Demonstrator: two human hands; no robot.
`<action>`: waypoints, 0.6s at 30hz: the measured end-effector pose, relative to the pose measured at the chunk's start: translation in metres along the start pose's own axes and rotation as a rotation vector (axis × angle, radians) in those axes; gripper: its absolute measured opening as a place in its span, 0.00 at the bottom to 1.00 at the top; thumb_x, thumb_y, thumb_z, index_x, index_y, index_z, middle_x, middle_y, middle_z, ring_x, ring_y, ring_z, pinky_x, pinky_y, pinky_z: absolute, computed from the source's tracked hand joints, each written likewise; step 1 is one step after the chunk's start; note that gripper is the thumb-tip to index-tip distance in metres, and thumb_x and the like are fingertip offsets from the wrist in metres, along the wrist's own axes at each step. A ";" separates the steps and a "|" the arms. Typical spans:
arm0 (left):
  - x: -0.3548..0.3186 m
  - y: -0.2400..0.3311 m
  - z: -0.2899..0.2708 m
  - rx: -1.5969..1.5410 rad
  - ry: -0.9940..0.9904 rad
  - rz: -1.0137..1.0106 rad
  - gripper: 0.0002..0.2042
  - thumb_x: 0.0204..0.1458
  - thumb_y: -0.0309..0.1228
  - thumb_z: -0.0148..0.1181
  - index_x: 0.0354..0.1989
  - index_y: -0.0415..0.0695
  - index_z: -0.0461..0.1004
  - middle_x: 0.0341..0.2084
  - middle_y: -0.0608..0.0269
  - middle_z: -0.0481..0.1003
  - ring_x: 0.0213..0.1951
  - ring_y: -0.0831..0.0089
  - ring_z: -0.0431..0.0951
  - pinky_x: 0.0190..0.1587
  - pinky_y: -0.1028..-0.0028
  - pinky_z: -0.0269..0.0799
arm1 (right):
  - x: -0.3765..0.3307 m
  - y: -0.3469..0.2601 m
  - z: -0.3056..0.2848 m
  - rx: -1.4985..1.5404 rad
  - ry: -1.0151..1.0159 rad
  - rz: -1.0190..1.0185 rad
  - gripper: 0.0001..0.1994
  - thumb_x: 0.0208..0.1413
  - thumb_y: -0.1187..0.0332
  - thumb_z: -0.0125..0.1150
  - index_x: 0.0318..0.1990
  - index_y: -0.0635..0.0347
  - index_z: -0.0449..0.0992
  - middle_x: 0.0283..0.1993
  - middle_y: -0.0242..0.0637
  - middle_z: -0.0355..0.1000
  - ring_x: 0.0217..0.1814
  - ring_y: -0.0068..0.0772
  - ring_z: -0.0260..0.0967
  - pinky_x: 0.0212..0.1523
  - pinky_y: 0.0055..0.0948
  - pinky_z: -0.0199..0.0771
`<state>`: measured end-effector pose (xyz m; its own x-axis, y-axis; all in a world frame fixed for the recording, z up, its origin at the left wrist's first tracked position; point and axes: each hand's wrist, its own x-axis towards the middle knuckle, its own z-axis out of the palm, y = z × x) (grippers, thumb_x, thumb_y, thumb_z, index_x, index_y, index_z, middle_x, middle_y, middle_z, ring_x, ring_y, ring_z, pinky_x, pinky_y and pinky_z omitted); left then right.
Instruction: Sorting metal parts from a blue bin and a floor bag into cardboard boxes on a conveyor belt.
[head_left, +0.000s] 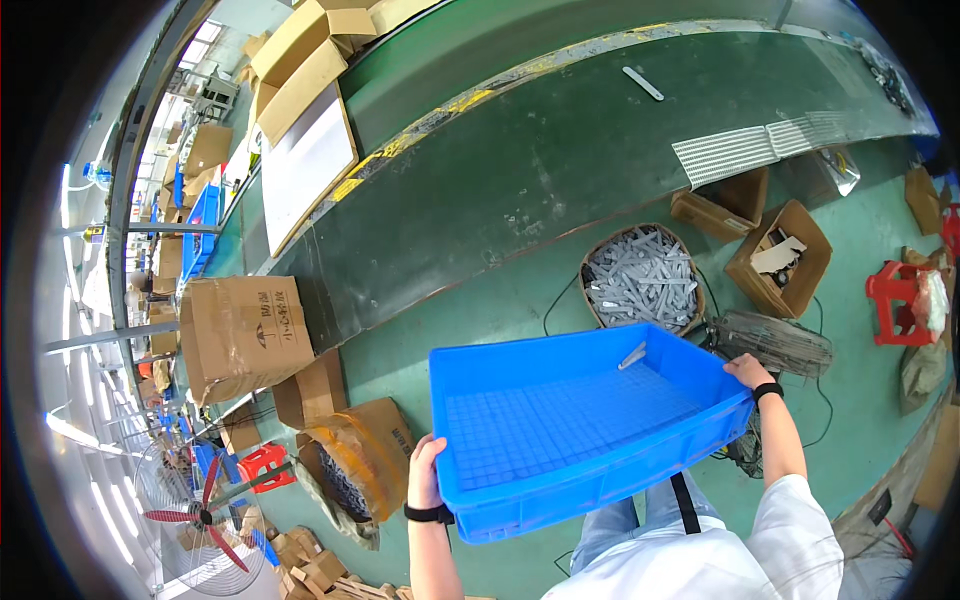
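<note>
I carry a blue plastic crate (520, 495) in front of me at waist height. My left hand (425, 470) grips its left rim near the front corner. My right hand (748, 371) grips its right rim at the far corner. One small grey strip (632, 355) lies inside the crate near the back wall; the rest of its ribbed floor is bare. Both wrists wear dark bands.
A long green conveyor belt (560, 160) runs across the upper view with a grey strip (642, 83) on it. A round basket of grey strips (642, 278) sits just beyond the crate. Cardboard boxes (243, 335), a box of dark parts (355, 470), a red stool (895, 300) and a floor fan (200, 515) stand around.
</note>
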<state>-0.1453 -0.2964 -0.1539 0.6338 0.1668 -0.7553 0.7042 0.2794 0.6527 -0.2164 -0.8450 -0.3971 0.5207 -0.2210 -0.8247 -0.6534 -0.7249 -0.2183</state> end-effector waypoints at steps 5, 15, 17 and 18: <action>0.000 0.005 -0.009 -0.045 -0.058 -0.051 0.18 0.44 0.33 0.52 0.41 0.33 0.65 0.30 0.57 0.72 0.31 0.72 0.72 0.35 0.74 0.69 | 0.008 -0.001 -0.005 0.045 -0.025 -0.110 0.18 0.44 0.56 0.57 0.37 0.61 0.75 0.37 0.50 0.72 0.40 0.49 0.70 0.42 0.37 0.69; 0.037 -0.056 -0.046 -0.038 -0.005 -0.219 0.15 0.46 0.36 0.51 0.37 0.36 0.67 0.33 0.56 0.72 0.34 0.67 0.72 0.39 0.70 0.68 | 0.027 0.054 0.045 -0.037 -0.056 0.068 0.21 0.41 0.53 0.59 0.39 0.58 0.75 0.44 0.47 0.70 0.47 0.45 0.67 0.48 0.36 0.66; 0.031 -0.050 -0.038 -0.078 0.045 -0.202 0.11 0.45 0.33 0.52 0.32 0.36 0.68 0.28 0.59 0.71 0.30 0.72 0.71 0.34 0.73 0.68 | 0.021 0.056 0.048 -0.009 -0.022 0.057 0.18 0.43 0.53 0.58 0.38 0.56 0.76 0.43 0.47 0.71 0.46 0.45 0.68 0.48 0.37 0.66; 0.028 -0.048 -0.037 -0.063 0.029 -0.196 0.11 0.45 0.33 0.51 0.32 0.36 0.68 0.28 0.59 0.71 0.30 0.72 0.71 0.34 0.73 0.68 | 0.018 0.054 0.047 -0.008 -0.022 0.060 0.18 0.43 0.53 0.58 0.38 0.56 0.76 0.43 0.47 0.71 0.46 0.45 0.68 0.48 0.37 0.66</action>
<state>-0.1729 -0.2704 -0.2085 0.4766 0.1300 -0.8695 0.7911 0.3680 0.4887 -0.2681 -0.8575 -0.4476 0.4684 -0.2498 -0.8475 -0.6786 -0.7160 -0.1640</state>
